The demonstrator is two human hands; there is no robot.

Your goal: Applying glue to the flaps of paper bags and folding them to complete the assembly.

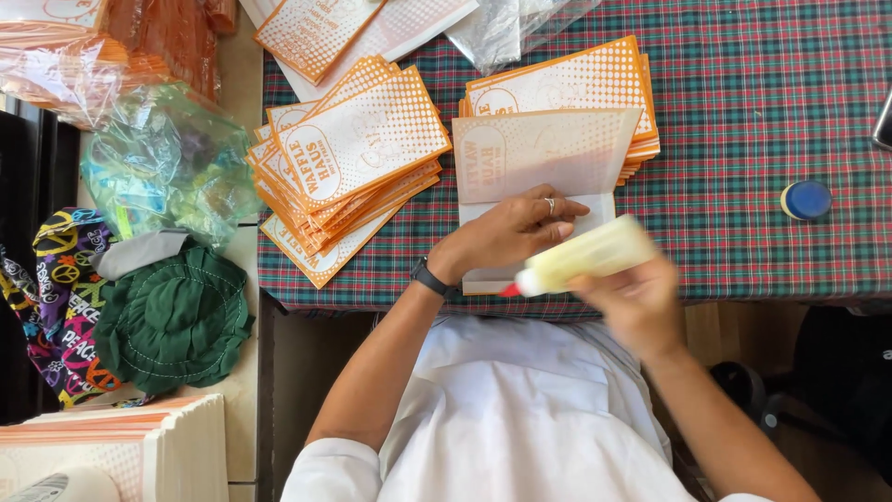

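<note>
Nearest: one person in a white garment, seen from above, both forearms reaching to the tabletop [762,112], which is covered in a green-and-red plaid cloth.

Right hand [636,302]: one, motion-blurred, fingers curled around one pale yellow glue bottle [585,256]. The bottle lies nearly level, its red nozzle pointing left toward the near edge of the paper bag. The wrist is bent and the arm comes in from the near right.

Left hand [511,232]: one, palm down, fingers spread flat and pressing on one paper bag [539,158]. There is a ring on one finger and a dark watch on the wrist. The bag lies at the near edge of the tabletop, its orange dotted flap folded open toward the far side.

Bag stacks: two on the tabletop. One fanned stack [348,167] lies left of the hands; one squared stack [567,84] lies far, partly under the open bag. More bags [325,28] lie loose at the far edge; their number cannot be told.

Blue cap [806,199]: one, round, well apart at the right.

Off the tabletop, left: one green fabric piece [177,321], one patterned cloth [60,297], one clear plastic bag [163,163] with coloured contents, and one white-and-orange stack [121,451] at the near left.
</note>
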